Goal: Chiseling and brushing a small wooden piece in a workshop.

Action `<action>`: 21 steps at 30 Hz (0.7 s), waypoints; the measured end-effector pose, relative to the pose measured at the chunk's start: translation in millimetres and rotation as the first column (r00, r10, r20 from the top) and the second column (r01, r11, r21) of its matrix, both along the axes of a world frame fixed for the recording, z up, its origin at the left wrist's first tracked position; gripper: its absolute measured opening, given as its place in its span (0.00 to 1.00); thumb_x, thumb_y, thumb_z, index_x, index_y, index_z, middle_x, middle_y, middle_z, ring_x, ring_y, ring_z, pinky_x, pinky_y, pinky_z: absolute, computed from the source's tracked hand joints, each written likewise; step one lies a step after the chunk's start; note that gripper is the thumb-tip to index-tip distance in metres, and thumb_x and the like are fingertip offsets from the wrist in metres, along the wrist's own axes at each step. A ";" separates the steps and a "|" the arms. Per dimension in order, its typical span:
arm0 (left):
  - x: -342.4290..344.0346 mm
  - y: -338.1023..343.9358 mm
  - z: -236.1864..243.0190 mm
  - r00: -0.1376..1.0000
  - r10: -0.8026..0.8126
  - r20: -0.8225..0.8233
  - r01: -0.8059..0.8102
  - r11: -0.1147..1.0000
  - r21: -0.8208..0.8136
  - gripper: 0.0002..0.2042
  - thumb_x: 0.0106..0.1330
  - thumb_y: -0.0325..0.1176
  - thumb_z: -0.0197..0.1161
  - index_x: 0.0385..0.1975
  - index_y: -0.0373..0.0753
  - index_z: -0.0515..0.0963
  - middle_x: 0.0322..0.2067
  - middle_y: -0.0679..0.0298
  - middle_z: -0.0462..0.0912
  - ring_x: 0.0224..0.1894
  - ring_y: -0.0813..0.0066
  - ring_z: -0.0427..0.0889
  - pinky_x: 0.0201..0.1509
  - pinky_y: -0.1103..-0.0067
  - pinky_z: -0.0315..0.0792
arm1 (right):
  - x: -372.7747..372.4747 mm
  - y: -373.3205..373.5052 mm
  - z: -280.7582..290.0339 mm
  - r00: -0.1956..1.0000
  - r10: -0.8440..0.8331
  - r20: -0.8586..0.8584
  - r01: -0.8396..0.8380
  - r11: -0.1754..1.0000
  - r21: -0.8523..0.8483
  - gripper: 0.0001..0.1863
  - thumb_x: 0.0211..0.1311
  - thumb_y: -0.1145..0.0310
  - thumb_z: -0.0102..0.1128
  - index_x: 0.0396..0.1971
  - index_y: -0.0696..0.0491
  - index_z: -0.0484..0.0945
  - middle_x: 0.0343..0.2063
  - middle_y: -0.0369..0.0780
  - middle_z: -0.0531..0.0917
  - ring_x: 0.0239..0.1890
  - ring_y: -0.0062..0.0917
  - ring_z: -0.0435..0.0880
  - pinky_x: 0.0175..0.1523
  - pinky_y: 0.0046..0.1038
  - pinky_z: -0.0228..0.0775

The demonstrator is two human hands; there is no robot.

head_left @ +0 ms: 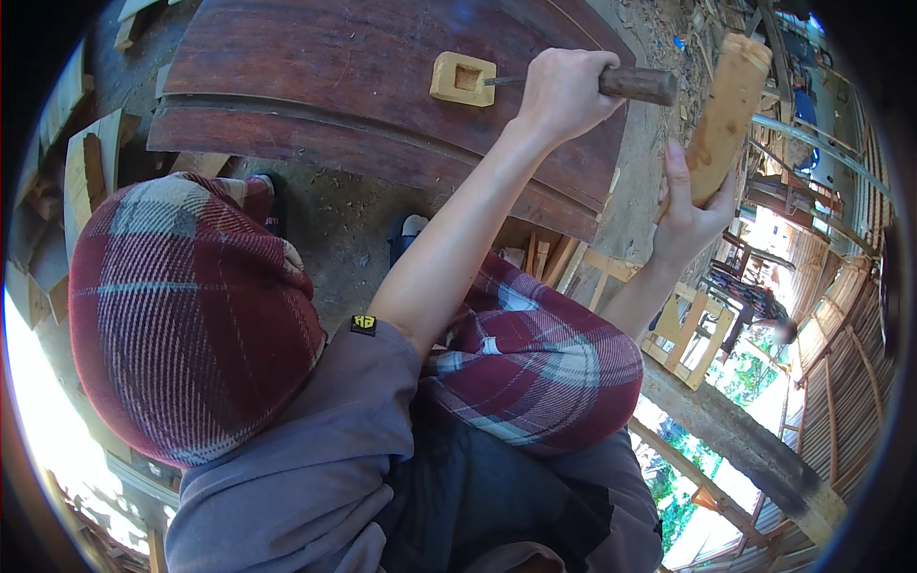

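Two knees in red plaid cloth (191,315) fill the lower left and middle, and between them lies a dirt floor with wood chips (344,220). Above it rests a wide, dark brown curved wooden board (382,86), smooth and shiny. On this board sits a small pale yellow wooden block with a square hole (463,78). The thin metal blade of a chisel with a dark round wooden handle (638,84) points into that hole. The left hand (564,95) is wrapped tightly around the handle, arm stretched forward. The right hand (693,215) grips the lower end of a pale wooden mallet (728,110), raised upright just beside the chisel.
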State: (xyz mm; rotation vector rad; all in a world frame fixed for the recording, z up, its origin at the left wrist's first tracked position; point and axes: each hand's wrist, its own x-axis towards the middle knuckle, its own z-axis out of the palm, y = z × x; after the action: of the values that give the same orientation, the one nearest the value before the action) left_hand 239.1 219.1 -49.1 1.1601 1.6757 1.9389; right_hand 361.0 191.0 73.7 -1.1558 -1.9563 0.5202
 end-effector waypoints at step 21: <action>-2.1 -2.8 -3.7 1.000 -0.012 0.023 0.013 1.000 -0.011 0.12 0.51 0.40 0.70 0.31 0.42 0.83 0.22 0.56 0.82 0.27 0.56 0.81 0.32 0.70 0.74 | 13.9 8.9 0.6 0.996 -0.053 0.067 0.050 0.997 0.055 0.25 0.49 0.64 0.75 0.42 0.62 0.75 0.33 0.39 0.80 0.33 0.20 0.79 0.40 0.21 0.71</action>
State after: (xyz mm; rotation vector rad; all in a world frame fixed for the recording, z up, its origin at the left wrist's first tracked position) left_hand 237.0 216.3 -52.8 1.1372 1.6615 1.9260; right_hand 374.9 199.9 74.3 -1.2011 -1.9806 0.4039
